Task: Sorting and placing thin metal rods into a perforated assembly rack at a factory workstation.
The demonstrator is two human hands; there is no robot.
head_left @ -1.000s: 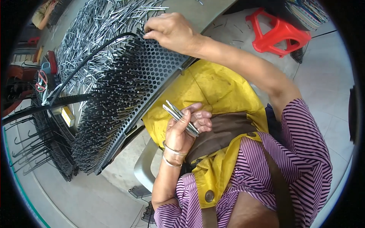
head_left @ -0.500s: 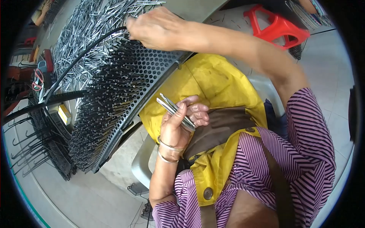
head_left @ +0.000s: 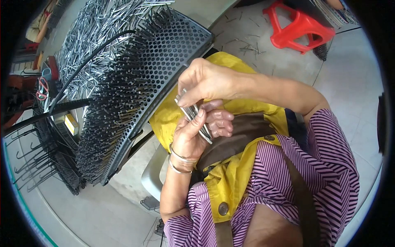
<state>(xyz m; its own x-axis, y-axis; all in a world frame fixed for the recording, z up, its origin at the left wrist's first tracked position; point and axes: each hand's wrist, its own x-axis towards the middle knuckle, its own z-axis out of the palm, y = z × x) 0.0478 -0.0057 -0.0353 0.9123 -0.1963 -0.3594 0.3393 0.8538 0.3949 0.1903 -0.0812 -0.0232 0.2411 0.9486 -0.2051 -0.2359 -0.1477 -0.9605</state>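
Observation:
My left hand [head_left: 193, 131], with two bangles at the wrist, is closed round a small bundle of slender silvery metal rods [head_left: 202, 130], its thumb across them. Bent over the bundle's upper end, my right hand [head_left: 207, 84] pinches the rods there between thumb and fingers. Whether it has hold of one rod or several is hidden. Beyond my hands a dark perforated rack [head_left: 175, 47] slopes across the bench, most of its holes filled with upright dark-tipped rods [head_left: 119, 107]. Bare holes show along its upper right part.
A large heap of loose silvery rods [head_left: 88, 49] lies behind the rack. A black cable [head_left: 82, 66] arches over it. Scissors [head_left: 42, 88] and a small yellow box [head_left: 70, 124] are at left, above hanging hooks [head_left: 35, 158]. A red stool [head_left: 298, 29] stands on the floor.
My right hand has come down from the rack's upper end to the rods in my left hand. My left hand stays nearly in place, still holding its bundle.

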